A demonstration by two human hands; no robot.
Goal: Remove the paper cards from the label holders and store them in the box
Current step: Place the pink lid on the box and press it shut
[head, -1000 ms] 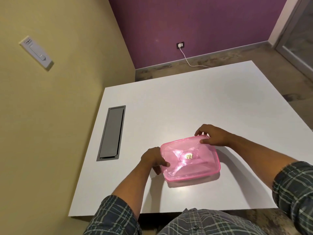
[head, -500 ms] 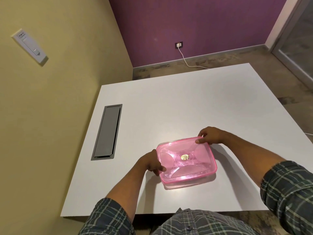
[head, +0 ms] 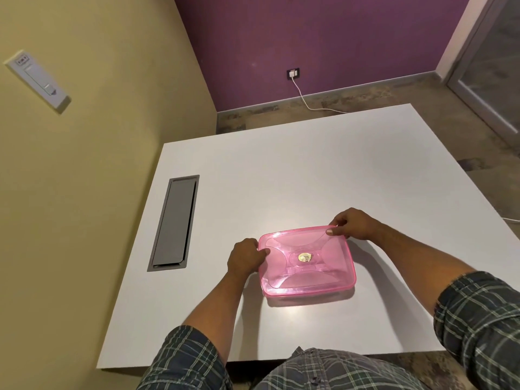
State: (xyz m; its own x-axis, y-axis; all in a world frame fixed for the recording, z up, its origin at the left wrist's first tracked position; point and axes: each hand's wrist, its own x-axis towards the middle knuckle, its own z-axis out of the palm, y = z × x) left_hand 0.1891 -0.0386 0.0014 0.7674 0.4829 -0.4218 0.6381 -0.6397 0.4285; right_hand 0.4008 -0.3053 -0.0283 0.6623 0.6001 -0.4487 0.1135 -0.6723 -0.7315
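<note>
Both hands' fingers (head: 264, 251) pinch box (head: 306, 260) (lid on).

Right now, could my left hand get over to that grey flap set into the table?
Probably yes. The left hand grips the left edge of the pink box, and only bare white table lies between it and the grey flap. It would have to let go of the box first.

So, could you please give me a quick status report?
Left hand and right hand grip lidded pink box on table. No cards or holders visible. Nothing obstructing.
</note>
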